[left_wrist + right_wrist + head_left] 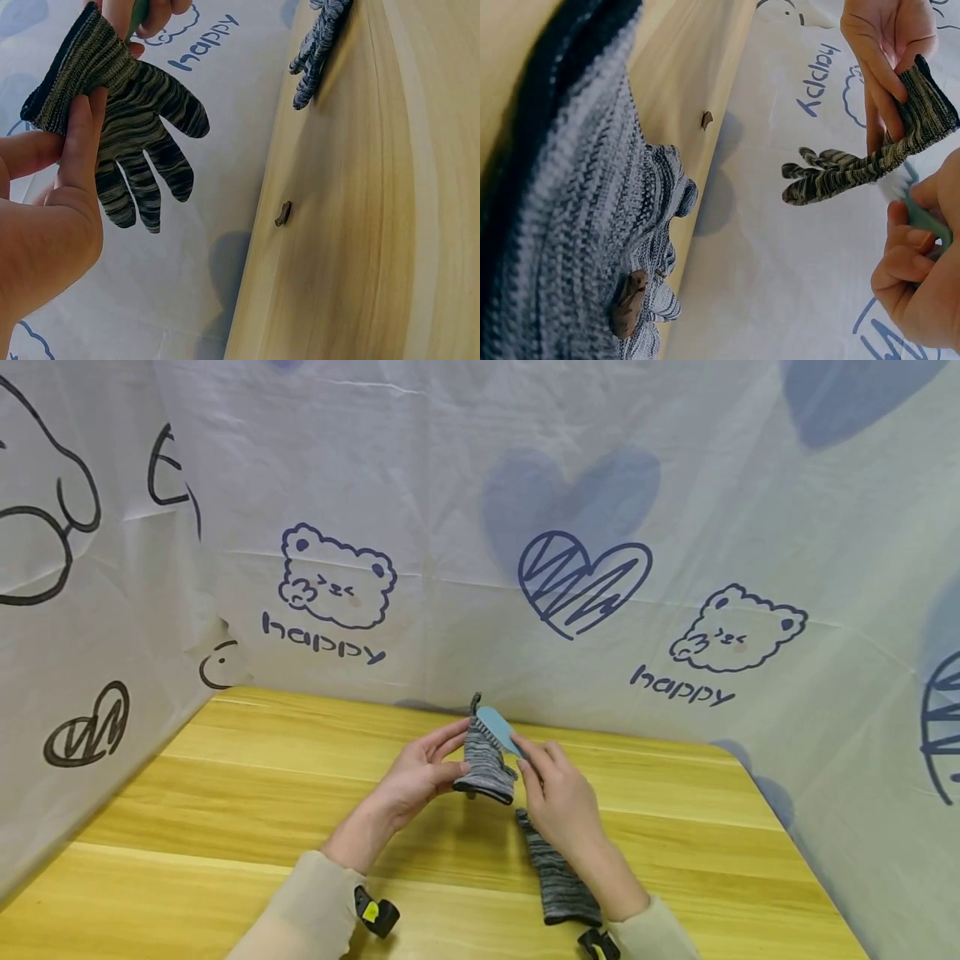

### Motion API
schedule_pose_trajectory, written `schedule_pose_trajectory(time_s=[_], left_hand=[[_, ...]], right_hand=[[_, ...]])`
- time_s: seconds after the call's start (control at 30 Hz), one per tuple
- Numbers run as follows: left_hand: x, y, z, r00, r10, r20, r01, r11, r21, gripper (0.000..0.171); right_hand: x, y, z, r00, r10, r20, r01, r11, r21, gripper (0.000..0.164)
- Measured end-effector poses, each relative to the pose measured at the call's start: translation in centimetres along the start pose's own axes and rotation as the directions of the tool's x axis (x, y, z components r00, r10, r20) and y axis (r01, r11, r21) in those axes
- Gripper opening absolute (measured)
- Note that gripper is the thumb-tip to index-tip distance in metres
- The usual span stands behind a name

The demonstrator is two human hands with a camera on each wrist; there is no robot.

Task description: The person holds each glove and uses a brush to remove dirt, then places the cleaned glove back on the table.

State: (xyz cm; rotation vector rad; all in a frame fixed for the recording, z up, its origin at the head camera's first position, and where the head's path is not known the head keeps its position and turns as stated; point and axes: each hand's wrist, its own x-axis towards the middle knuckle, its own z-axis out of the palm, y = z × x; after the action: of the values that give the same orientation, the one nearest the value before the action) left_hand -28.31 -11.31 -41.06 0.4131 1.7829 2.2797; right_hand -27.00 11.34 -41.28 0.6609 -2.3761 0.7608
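Observation:
My left hand [412,778] pinches a grey-and-black striped knit glove [483,767] by its cuff end, holding it up above the table. In the left wrist view the glove's fingers dangle against the backdrop. My right hand [564,795] grips the handle of a light-blue brush [493,725], its pale bristles against the glove's side. A second, matching glove [557,878] lies on the table beneath my right forearm, partly covered by it in the head view. On that glove, the right wrist view shows a brown, leaf-like piece [629,304].
The yellow wood-grain table [225,810] reaches back to a white cloth backdrop [442,485] printed with hearts, bears and "happy". A small brown scrap [283,214] lies on the table near its far edge. Black wrist mounts [378,914] sit by both sleeves.

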Motion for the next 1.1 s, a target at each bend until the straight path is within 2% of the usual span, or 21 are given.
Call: schedule_pose_trajectory(time_s=[0.2,0.33,0.4,0.57,0.7,0.9,1.1], left_hand=[[0.01,0.04,-0.07,1.0,0.006,0.007,-0.006,1.0,0.026,0.068],[0.0,0.04,-0.01,1.0,-0.007,-0.016,0.007,1.0,0.021,0.067],[0.03,0.0,0.08,0.999,-0.018,-0.048,0.018,1.0,0.007,0.067],[0.29,-0.1,0.26,0.994,-0.015,-0.107,0.012,0.999,-0.036,0.063],[0.38,-0.11,0.23,0.995,-0.002,-0.102,-0.003,0.999,-0.048,0.061],[0.32,-0.23,0.04,0.995,-0.003,-0.1,0.0,1.0,-0.032,0.058],[0.42,-0.16,-0.03,0.994,-0.011,-0.112,0.007,0.999,-0.031,0.058]], right_hand=[[0.04,0.21,-0.06,0.998,0.047,-0.037,-0.049,0.997,-0.054,0.036],[0.07,0.38,-0.17,0.996,0.064,-0.062,-0.067,0.996,-0.054,0.037],[0.06,0.39,-0.23,0.996,0.065,-0.068,-0.068,0.997,-0.036,0.037],[-0.01,0.13,-0.24,0.999,0.017,-0.05,-0.015,0.999,0.037,0.038],[-0.12,-0.02,-0.12,0.999,-0.047,-0.02,0.049,0.997,0.055,0.037],[-0.25,0.03,0.16,0.996,-0.088,0.004,0.087,0.996,0.018,0.037],[-0.11,0.41,0.22,0.996,-0.026,-0.085,0.02,0.997,-0.069,0.036]])
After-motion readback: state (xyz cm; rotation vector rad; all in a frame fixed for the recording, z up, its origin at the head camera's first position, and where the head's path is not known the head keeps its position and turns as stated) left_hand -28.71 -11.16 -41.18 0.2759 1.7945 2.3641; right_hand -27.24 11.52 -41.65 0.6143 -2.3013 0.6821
